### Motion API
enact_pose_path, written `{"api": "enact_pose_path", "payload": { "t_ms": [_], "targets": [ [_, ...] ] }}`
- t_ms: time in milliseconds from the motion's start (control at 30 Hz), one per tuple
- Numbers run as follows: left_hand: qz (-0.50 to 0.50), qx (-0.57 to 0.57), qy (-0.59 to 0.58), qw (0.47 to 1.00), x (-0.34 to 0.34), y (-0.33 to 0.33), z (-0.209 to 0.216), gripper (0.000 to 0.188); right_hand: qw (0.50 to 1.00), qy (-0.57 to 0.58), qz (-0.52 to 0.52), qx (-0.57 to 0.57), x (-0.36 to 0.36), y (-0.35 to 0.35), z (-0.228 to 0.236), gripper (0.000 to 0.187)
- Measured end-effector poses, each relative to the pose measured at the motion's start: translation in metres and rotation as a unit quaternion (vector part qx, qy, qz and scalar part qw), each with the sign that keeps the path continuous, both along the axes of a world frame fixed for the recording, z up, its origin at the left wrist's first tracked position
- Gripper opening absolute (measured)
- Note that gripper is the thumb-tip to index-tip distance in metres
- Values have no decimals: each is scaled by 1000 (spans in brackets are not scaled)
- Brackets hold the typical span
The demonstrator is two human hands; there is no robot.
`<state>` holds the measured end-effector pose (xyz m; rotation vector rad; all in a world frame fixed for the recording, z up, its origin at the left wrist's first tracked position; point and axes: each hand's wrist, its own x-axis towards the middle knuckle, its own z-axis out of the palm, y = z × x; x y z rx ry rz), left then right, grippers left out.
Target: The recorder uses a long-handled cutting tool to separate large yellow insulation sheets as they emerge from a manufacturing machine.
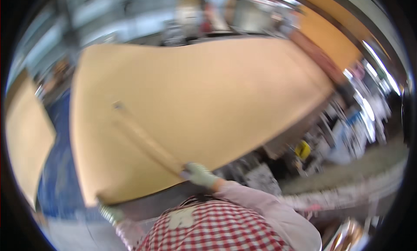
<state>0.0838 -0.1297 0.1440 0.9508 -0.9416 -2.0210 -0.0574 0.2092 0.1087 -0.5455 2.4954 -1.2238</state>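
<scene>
A large tan sheet [195, 86] with a wavy far edge spreads in front of me. My right hand [202, 176], in a pale striped work glove, is closed round the near end of a long tan stick [150, 146]. The stick slants over the sheet toward the far left and ends in a small greyish tip. Whether it touches the sheet is lost in motion blur. At the sheet's near left corner, my left hand [111, 214], in a similar glove, grips the edge; its fingers are partly hidden.
Left of the sheet is a blue surface [63, 164], with another tan sheet [27, 138] beyond it. Blurred clutter, including a yellow object [302, 150] and white bags [347, 140], lies at the right. An orange panel [328, 27] stands at the far right.
</scene>
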Motion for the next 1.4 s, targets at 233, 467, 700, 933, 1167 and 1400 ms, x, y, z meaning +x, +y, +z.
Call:
{"api": "enact_pose_path", "payload": {
  "t_ms": [233,467,700,933,1167,1400],
  "targets": [
    [-169,274,51,945,-3,98,-103,36,997,-68,-34,24,63,14,-10,31],
    [-181,103,-73,975,0,69,-157,29,979,-189,-67,-39,83,15,3,25],
    [-143,260,122,947,4,63,-97,37,977,-177,-107,-46,96,29,6,38],
    [-359,379,-4,853,-37,157,-155,36,989,-121,-86,-15,108,30,12,30],
    [-373,12,-80,924,-4,54,-163,50,977,-160,-81,-119,109,40,31,32],
    [-326,215,58,919,-16,98,-84,60,988,-106,-111,-4,112,64,-13,28]
  ]
}}
